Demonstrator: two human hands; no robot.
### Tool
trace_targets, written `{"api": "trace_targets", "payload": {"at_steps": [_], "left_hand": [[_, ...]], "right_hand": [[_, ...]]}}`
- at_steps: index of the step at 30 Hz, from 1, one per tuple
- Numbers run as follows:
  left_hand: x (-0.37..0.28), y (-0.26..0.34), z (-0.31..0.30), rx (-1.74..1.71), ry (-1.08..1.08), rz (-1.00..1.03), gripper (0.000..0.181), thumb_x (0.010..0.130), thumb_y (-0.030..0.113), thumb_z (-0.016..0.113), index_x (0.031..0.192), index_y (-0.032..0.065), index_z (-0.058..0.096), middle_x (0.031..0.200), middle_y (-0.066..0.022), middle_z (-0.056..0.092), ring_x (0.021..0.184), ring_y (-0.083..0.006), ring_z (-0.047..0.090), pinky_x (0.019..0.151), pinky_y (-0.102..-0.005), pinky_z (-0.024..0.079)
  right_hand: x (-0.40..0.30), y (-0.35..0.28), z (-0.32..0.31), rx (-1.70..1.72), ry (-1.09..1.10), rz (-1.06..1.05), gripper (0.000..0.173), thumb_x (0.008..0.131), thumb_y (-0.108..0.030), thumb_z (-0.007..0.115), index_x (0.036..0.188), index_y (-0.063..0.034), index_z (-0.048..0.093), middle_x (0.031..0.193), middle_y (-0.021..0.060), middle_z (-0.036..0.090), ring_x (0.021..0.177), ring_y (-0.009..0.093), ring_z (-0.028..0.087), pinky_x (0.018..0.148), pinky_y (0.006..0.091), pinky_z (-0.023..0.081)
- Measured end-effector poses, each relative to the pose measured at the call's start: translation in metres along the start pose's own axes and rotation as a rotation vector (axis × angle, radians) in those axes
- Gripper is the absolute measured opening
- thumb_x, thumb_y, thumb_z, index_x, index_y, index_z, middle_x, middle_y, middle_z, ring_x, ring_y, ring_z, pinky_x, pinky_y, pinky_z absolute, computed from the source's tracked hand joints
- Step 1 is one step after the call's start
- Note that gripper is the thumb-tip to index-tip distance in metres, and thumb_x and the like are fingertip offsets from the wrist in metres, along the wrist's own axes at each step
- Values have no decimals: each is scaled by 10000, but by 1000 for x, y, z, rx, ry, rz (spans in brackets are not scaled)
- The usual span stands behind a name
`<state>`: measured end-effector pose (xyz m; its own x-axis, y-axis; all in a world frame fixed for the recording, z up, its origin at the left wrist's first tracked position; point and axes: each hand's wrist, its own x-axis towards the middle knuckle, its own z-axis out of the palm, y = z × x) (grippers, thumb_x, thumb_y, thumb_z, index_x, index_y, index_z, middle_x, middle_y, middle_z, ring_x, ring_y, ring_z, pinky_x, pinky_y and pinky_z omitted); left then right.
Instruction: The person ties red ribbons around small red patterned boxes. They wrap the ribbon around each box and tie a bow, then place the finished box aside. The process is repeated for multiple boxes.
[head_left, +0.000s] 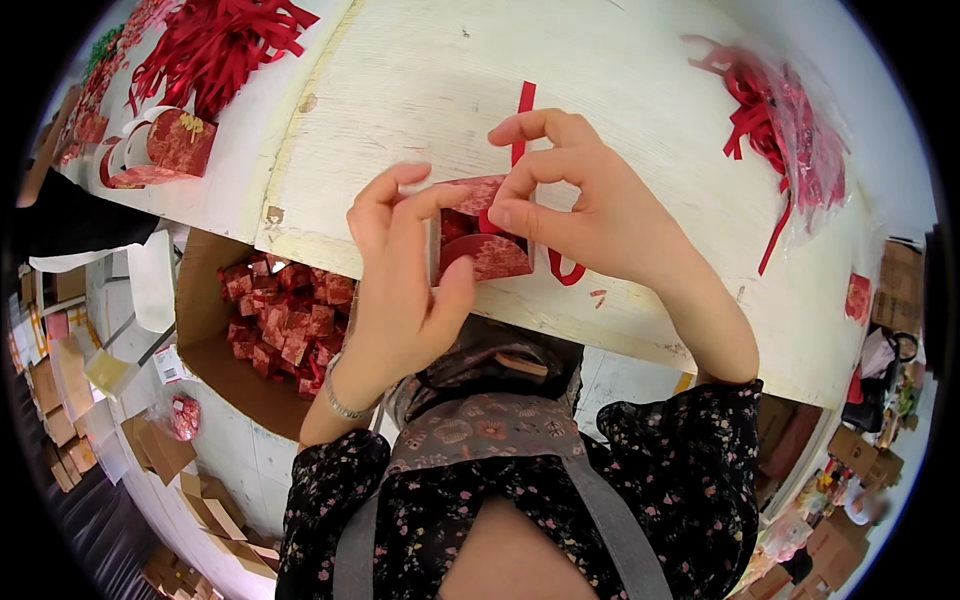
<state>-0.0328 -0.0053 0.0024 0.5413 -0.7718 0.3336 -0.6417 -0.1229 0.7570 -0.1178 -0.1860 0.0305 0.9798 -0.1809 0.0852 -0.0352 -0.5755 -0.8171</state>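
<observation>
A small red-and-gold patterned paper box sits on the white tabletop before me, its rounded flaps unfastened and dark red contents partly visible inside. My left hand is at the box's left side, fingers apart and curved, with the index fingertip over its rim. Over the right part of the box, my right hand pinches something bright red between thumb and forefinger, apparently part of the red ribbon. One ribbon length extends away past the box; a loop hangs out below the right hand. The box's right side is partly hidden.
A heap of cut red ribbons and open patterned boxes lie at left. A clear plastic bag of ribbons is at right. Below the table edge, a cardboard carton holds many finished-looking red boxes. A dark sleeve shows far left.
</observation>
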Motion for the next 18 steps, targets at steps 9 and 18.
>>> {"api": "trace_targets", "payload": {"at_steps": [9, 18], "left_hand": [[-11, -7, -17, -518, -69, -274, 540, 815, -53, 503, 1341, 29, 416, 1180, -112, 417, 817, -124, 474, 748, -248, 478], [-11, -7, -13, -585, -42, -325, 511, 813, -51, 516, 1313, 10, 431, 1179, -110, 421, 821, -120, 497, 742, -248, 484]], "right_hand": [[24, -17, 14, 59, -213, 175, 125, 819, -159, 658, 828, -39, 690, 1308, 115, 476, 1130, 205, 484, 877, 306, 440], [22, -11, 20, -26, -163, 112, 161, 816, -183, 663, 808, -26, 695, 1294, 123, 503, 1042, 191, 536, 849, 307, 450]]}}
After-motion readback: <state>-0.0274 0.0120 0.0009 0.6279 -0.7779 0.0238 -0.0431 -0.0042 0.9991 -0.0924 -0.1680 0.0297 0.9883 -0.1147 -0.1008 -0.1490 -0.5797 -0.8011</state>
